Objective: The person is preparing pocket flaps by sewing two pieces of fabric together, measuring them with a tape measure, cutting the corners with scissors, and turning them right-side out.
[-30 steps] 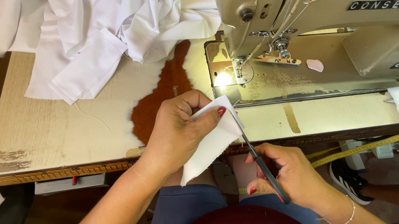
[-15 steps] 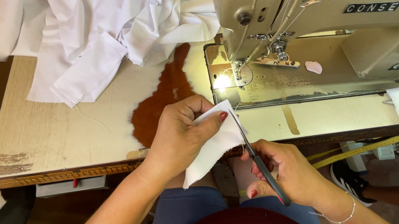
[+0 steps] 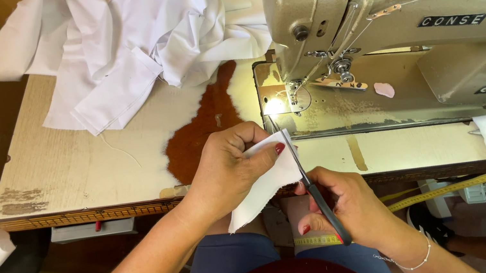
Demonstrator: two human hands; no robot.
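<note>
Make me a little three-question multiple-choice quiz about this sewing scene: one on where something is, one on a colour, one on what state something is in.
1. Where is the heap of white cloth?
A. On the far left part of the table, beside the sewing machine
B. On the person's lap
C. On top of the machine

2. What colour is the small fabric piece held in the left hand?
A. Red
B. White
C. Blue

3. What is the right hand doing?
A. Lying flat and empty on the table
B. Gripping scissors whose blades meet the fabric piece
C. Turning a knob on the machine

Answers: 1 A, the heap lies on the table left of the sewing machine. 2 B, the piece pinched by the fingers is white. 3 B, the fingers wrap the dark handles and the blades reach the cloth's edge.
</note>
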